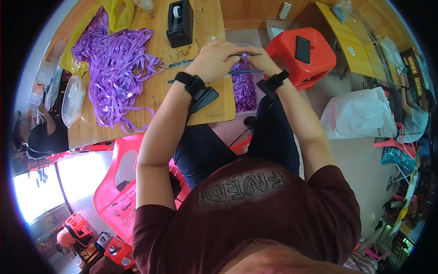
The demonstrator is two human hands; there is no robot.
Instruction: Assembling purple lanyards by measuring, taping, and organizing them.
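Nearest the camera was the operator's dark maroon shirt [273, 214], with both bare forearms extended forward and converging beyond the knees. A black wrist device [200, 96] was fitted on the left wrist, and a dark strap [277, 80] on the right. The left hand [216, 57] was bent inward over the table edge, its fingers curled; the right hand [268, 64] was positioned opposite, its fingers reaching across toward the left. Finger opening could not be determined for either hand (the knuckles and the small scale hid the fingertips), nor could a firm grasp be confirmed. A purple ribbon strand [245, 58] lay between the hands, its long axis directed toward the operator, roughly square to two thin dark rods [252, 71] that ran left to right. The strand appeared nearer to the left fingertips than to the right palm; contact could not be verified. Below the hands, more purple ribbon [244, 89] filled a tub [248, 112] beside the wooden table [207, 18]. A large ribbon pile [118, 68] lay on the tabletop, to the left. Farther out were a black tape dispenser [179, 27], a red stool [280, 52] bearing a phone [303, 49], and a yellow bag [121, 18].
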